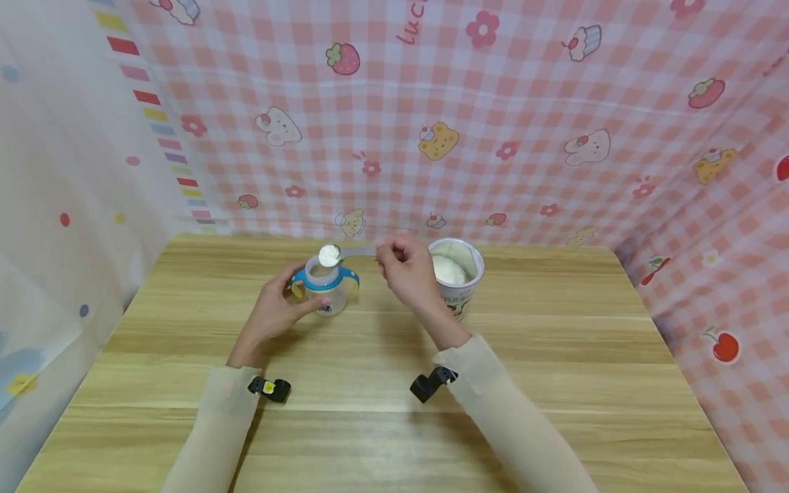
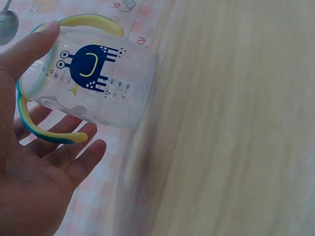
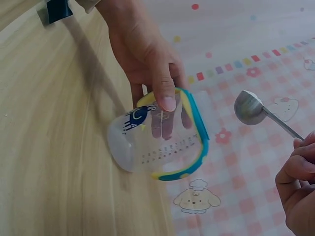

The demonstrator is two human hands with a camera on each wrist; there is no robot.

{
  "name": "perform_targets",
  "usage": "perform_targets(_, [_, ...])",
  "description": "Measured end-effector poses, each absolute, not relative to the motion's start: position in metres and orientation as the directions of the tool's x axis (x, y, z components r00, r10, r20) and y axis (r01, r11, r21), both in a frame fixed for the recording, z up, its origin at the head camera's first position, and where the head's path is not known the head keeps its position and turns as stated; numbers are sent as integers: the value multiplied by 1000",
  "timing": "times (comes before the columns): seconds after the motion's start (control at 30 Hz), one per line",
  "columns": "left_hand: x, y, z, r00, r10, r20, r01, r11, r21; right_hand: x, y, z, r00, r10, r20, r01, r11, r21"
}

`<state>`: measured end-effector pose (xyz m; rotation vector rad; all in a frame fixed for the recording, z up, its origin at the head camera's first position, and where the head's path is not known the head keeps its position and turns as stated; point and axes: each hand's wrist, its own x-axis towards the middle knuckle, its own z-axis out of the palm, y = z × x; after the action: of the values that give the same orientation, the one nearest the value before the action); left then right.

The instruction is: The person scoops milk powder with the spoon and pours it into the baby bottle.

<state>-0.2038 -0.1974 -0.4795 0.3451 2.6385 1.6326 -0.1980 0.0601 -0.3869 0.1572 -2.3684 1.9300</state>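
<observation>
In the head view my left hand (image 1: 274, 308) holds a clear baby bottle (image 1: 327, 298) upright, thumb in front and fingers behind it. The bottle has a blue-and-yellow two-handled ring round its uncapped neck, and a dark blue creature printed on its side (image 2: 89, 68). My right hand (image 1: 407, 270) pinches the handle of a metal measuring spoon (image 3: 250, 108). White powder fills the spoon's bowl (image 1: 329, 255), held above the bottle's mouth. Just right of that hand stands a white tub (image 1: 473, 257) of white powder, partly hidden behind the hand and wrist.
The wood-grain table (image 1: 345, 438) meets a pink checked cloth (image 1: 394, 103) hanging along its back. More printed cloth hangs at both sides. A black camera is strapped at each wrist, over the cream sleeves (image 1: 224, 418).
</observation>
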Motion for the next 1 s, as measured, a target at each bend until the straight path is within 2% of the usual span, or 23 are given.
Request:
perform_targets(0.6, [-202, -201, -486, -978, 190, 82, 156, 413, 897, -201, 41, -406, -987, -13, 158, -154, 312, -937])
perform_targets(0.8, [-203, -198, -484, -980, 181, 84, 156, 430, 889, -201, 39, -409, -988, -22, 156, -155, 294, -943])
perform_targets(1.0, [-204, -197, -483, -980, 183, 84, 155, 424, 892, -202, 38, -415, -978, -39, 207, -209, 309, -928])
